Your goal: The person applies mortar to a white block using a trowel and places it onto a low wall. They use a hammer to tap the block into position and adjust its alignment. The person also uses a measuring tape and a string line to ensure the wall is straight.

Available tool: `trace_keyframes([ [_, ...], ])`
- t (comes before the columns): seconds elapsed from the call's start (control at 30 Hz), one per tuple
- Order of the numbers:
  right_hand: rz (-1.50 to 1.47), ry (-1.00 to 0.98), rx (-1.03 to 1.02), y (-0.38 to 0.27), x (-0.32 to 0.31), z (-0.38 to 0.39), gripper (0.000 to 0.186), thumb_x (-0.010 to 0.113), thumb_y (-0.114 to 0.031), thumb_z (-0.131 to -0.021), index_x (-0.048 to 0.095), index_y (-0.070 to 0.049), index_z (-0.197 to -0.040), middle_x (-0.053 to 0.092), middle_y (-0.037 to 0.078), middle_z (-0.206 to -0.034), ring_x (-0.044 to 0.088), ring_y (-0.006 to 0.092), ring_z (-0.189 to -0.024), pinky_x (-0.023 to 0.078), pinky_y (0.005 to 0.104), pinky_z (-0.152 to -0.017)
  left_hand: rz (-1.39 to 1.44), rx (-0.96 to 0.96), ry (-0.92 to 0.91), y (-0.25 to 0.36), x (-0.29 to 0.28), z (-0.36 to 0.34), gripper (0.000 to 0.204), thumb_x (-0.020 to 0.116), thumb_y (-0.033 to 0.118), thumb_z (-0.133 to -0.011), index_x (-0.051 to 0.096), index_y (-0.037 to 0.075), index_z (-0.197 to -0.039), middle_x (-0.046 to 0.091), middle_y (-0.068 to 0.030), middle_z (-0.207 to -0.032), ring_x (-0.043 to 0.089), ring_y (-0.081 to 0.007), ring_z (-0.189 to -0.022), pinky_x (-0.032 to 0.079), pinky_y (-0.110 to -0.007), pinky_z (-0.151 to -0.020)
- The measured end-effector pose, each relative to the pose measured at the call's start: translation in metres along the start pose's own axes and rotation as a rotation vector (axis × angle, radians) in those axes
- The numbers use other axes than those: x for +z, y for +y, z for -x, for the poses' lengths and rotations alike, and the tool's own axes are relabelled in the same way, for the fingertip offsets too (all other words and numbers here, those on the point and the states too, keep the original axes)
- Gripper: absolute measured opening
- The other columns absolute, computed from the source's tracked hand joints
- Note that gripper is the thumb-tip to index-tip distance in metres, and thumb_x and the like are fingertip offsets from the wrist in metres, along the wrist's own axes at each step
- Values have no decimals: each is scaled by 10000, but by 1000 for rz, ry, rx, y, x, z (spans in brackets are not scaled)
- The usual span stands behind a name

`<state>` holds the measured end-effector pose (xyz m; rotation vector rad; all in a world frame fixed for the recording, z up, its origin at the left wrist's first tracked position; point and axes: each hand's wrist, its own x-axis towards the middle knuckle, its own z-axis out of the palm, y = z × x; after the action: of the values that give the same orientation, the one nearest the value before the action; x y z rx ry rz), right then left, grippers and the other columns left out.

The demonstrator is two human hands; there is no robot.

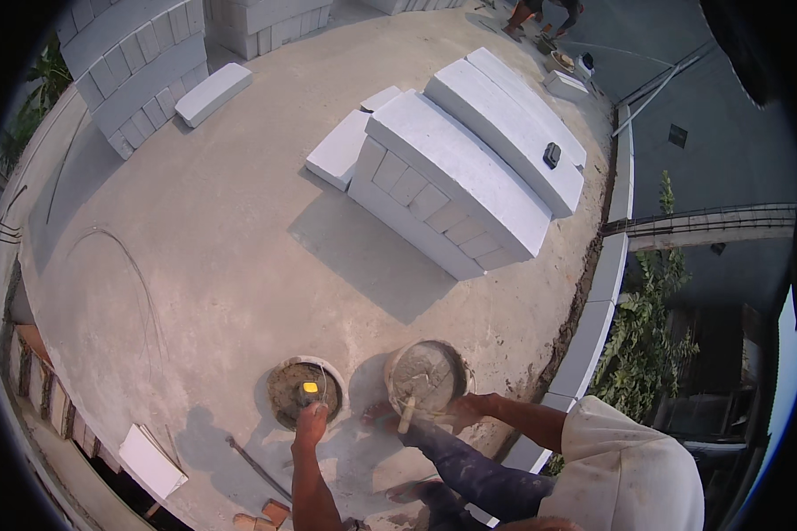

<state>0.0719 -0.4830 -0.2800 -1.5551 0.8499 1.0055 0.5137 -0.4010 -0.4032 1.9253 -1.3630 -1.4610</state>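
Note:
My left hand (311,418) comes up from the lower edge, closed on a tool with a yellow part (310,388) over a bucket of grey-brown mortar (287,396); the tool's other end is unclear. My right hand is not clearly in view. Just right stands a wider bucket (426,372) of wet grey mix. A co-worker in a white shirt (629,469) and dark trousers bends toward it, a hand (465,409) at its rim near a pale cylindrical object (406,414).
Stacked white blocks stand ahead (447,195) and back left (137,75). A low block edge (604,292) runs along the right, plants (638,336) beyond. Boards (150,458), a bar (257,465) and wire loops lie left. Another person (540,18) works far back.

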Motion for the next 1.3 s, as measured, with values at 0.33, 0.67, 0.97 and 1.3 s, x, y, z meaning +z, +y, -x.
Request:
trace_keyframes([
  [0.33,271,89,21,-16,-26,28,518,757,-391,-678,781,-171,-1146,759,138,-1004,746,322,-968,594,446,-829,99,-78,59,52,32,132,332,540,278,-998,643,-35,-960,629,-270,-850,632,-365,-809,479,-470,-770],
  [0.67,408,1,-34,1,-28,-13,674,846,-511,-716,754,-79,-1225,751,240,-1125,716,385,-1089,563,458,-941,395,-553,220,131,45,424,411,519,380,-1026,662,-3,-1064,667,-177,-913,647,-296,-889,484,-452,-825],
  [0.97,545,9,-54,-41,-75,86,678,908,-342,-675,718,51,-1195,739,264,-1161,704,381,-1123,555,446,-956,529,-905,608,222,188,646,243,601,126,-880,668,30,-1093,668,-222,-1076,649,-420,-1036,520,-504,-896],
  [1.3,863,-227,-192,-62,-129,126,511,796,-281,-717,740,11,-1132,757,251,-1055,740,353,-956,537,469,-854,1447,-948,1482,318,262,712,236,596,312,-1000,628,87,-937,539,-19,-764,520,-151,-614,453,-355,-570],
])
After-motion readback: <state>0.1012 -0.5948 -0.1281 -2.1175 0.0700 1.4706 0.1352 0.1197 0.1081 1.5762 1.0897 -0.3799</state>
